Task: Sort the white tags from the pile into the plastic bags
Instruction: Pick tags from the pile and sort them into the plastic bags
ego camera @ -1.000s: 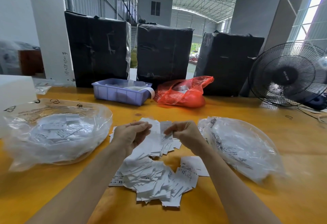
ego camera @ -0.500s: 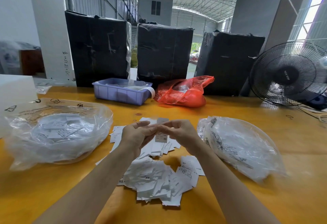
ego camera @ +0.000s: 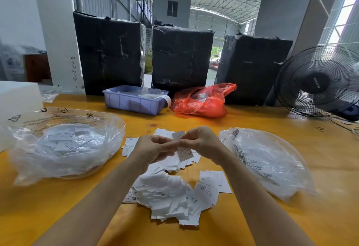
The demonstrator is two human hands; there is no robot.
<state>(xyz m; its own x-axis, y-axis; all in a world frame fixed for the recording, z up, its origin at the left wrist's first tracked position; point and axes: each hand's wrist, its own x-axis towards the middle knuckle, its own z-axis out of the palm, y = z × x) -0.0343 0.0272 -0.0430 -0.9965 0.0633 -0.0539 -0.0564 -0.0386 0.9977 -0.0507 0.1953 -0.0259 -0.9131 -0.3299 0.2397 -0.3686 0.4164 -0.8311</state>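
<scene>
A pile of white tags point(ego camera: 172, 195) lies on the yellow table point(ego camera: 252, 123) in front of me. Above its far part, my left hand point(ego camera: 153, 149) and my right hand point(ego camera: 200, 142) meet fingertip to fingertip. Between them they pinch a white tag point(ego camera: 185, 153) printed "XS", which hangs down from the fingers. One clear plastic bag point(ego camera: 64, 144) with tags inside lies to the left of the pile. Another clear plastic bag point(ego camera: 270, 160) with tags lies to the right.
A purple tray point(ego camera: 134, 101) and a red plastic bag point(ego camera: 202, 102) sit behind the pile. Three black wrapped boxes point(ego camera: 180, 57) stand along the far edge. A black fan point(ego camera: 318, 82) stands at the far right, a white block point(ego camera: 17, 98) at the left.
My hands were apart over the pile, each with tags. They came together and now pinch one tag between them, slightly higher than before.
</scene>
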